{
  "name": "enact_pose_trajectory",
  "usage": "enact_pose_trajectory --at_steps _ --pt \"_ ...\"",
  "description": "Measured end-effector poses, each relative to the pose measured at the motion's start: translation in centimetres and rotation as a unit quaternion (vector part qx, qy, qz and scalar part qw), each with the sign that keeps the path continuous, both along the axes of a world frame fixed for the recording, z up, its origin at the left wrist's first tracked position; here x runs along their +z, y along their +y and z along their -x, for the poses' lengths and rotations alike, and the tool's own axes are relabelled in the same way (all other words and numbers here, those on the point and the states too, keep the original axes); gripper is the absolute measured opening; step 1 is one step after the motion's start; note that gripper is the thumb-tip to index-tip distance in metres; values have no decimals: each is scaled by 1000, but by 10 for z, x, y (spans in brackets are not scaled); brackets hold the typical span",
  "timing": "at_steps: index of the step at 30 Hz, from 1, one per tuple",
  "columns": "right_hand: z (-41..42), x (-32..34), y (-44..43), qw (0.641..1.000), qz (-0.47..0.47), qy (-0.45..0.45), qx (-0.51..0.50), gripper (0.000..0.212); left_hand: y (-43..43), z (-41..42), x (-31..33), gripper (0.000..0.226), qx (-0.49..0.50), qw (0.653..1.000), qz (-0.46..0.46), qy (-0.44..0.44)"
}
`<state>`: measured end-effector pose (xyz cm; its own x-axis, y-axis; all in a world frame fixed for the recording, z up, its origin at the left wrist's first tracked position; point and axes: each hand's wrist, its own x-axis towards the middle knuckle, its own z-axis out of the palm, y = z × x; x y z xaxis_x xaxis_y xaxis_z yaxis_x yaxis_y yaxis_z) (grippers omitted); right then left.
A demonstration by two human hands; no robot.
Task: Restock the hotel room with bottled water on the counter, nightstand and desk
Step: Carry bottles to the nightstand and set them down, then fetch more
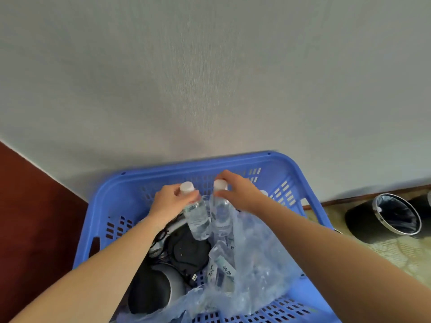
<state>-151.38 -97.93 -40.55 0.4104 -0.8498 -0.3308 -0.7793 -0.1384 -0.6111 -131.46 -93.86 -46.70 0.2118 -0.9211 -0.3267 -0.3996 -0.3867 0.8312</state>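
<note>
Above blue basket (198, 163), left hand (170, 201): grips left bottle (198, 220).
Right hand (240, 192): grips right bottle (221, 217).
Bottles: side by side.

Two small clear plastic water bottles with white caps on, held side by side and almost touching, over a blue basket (210, 164). The left bottle (197, 216), gripped at its neck by the left hand (169, 202), tilts slightly. The right bottle (221, 214), held at its neck by the right hand (240, 194), stands about upright. More bottles lie below in crumpled clear wrap (254, 255)
</note>
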Motion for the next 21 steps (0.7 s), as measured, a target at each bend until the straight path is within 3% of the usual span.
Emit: enact_pose_trajectory --at_steps 4,8,12,21 --pt "2 71 -12 960 -36 -260 -102 21 -13 10 81 11 43 986 61 147" --pt "11 151 -14 908 -2 -390 -153 19 -20 35 175 28 16 950 111 292" --pt "26 230 0 871 42 -445 -205 27 -20 66 265 37 -28 935 148 322" --pt "79 361 105 833 222 -403 -308 26 27 137 378 44 -227 895 161 349"
